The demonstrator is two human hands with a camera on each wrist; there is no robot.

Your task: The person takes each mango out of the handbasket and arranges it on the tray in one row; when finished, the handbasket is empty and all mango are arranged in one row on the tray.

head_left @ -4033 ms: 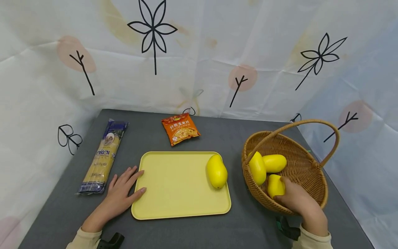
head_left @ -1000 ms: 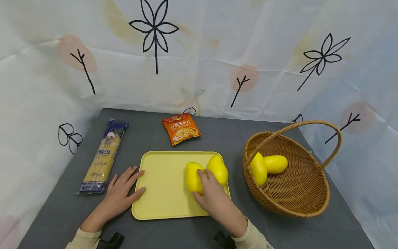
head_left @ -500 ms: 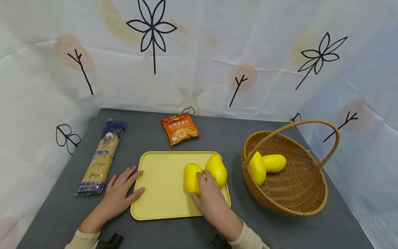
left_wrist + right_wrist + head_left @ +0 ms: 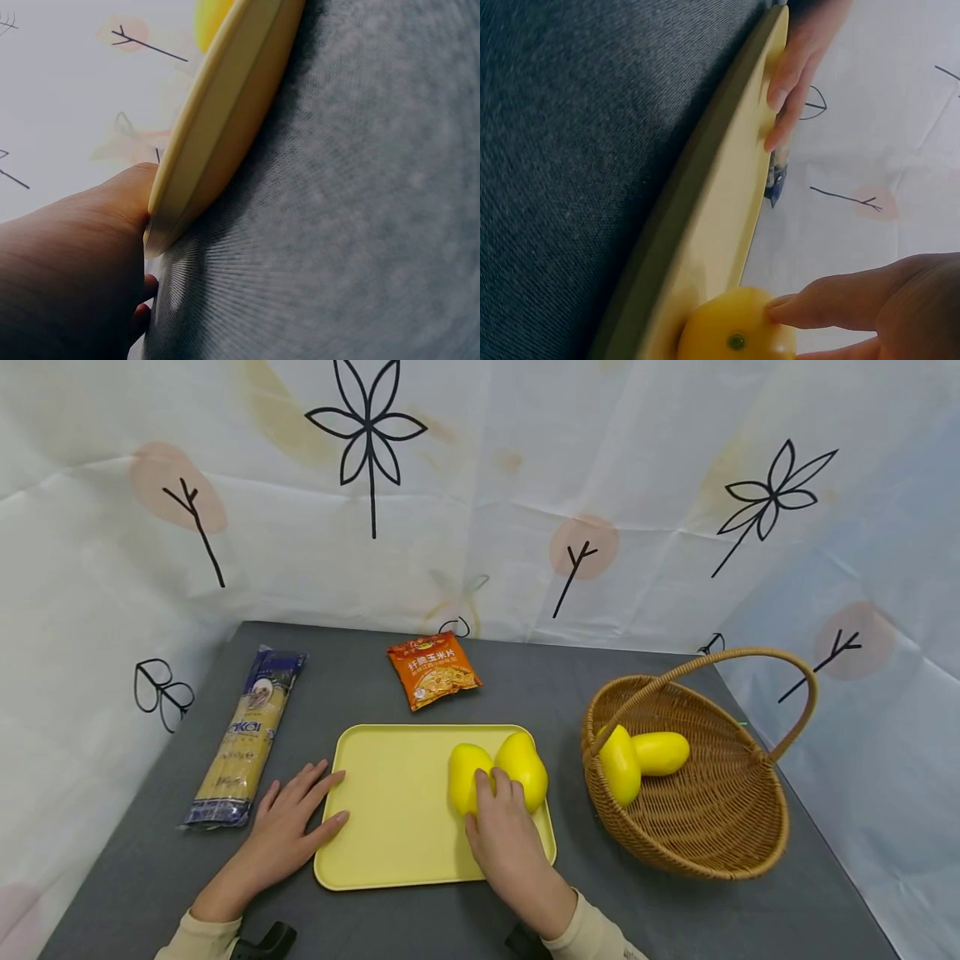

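Observation:
On the yellow tray [image 4: 390,810], two smooth yellow mangoes lie side by side at the right. My right hand [image 4: 513,843] holds the left mango [image 4: 467,777], its thumb at the near end and fingers along the right side. In the right wrist view, the thumb touches this mango [image 4: 731,330] near its small green stem spot. The other mango [image 4: 522,770] sits by the tray's right edge. My left hand [image 4: 288,831] rests with fingers spread at the tray's left edge, thumb and index finger over the rim; the left wrist view shows it beside the tray wall [image 4: 217,127].
A wicker basket [image 4: 720,827] with a tall handle stands at the right, holding two more mangoes [image 4: 660,753]. A pasta packet [image 4: 243,743] lies at the left on the grey table [image 4: 600,910]. Behind the tray is an orange snack bag [image 4: 435,670]. A patterned cloth [image 4: 480,485] hangs behind.
My right hand has brought a mango from the basket to the tray. Over the last half second that mango has moved slightly away from me, closer to the other. My left hand stays in place.

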